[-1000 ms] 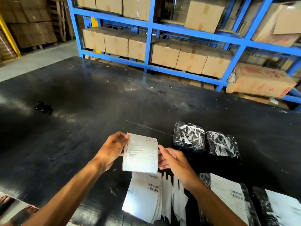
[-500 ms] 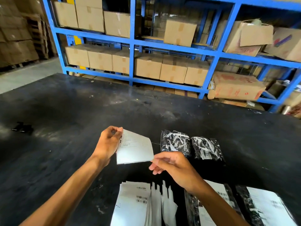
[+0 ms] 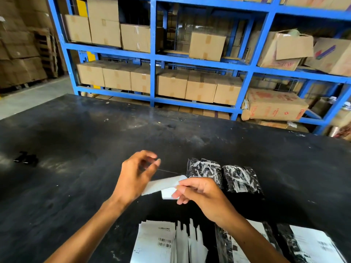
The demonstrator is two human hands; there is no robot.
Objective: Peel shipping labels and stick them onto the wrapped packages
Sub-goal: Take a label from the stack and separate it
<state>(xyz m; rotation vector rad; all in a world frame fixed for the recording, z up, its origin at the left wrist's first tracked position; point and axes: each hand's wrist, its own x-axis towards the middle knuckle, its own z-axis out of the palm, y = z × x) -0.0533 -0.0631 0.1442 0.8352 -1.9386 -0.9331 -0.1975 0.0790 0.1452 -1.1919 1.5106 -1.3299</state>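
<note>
Over the worktop's near middle: both hands work above the black worktop (image 3: 76, 168), just short of the two unlabelled packages.
Label: a white shipping label (image 3: 163, 184) hangs in the air between the hands, seen nearly edge-on, with a curl folding under at its right end, which looks like backing coming away from the sticker.
Right hand: the right hand (image 3: 199, 192) pinches the label's right end between thumb and fingers, probably to keep the sticky face off the palm.
Left hand: the left hand (image 3: 134, 177) is at the label's left end with fingers loosely spread and curled; whether it grips the paper or has let go cannot be told, since the hand hides that end.
Targets: two wrapped packages (image 3: 204, 171) in black-and-white patterned wrap lie side by side just right of the hands, toward the worktop's middle, bare on top and likely next for labelling.
Supply: a stack of labels (image 3: 155, 242) lies at the near edge, barcode up, within easy reach for the next peel.
Finished goods: labelled packages (image 3: 311, 243) lie at the near right corner, apparently set aside as done.
Step in hand: judged as peeling, with sticking not yet begun.
</note>
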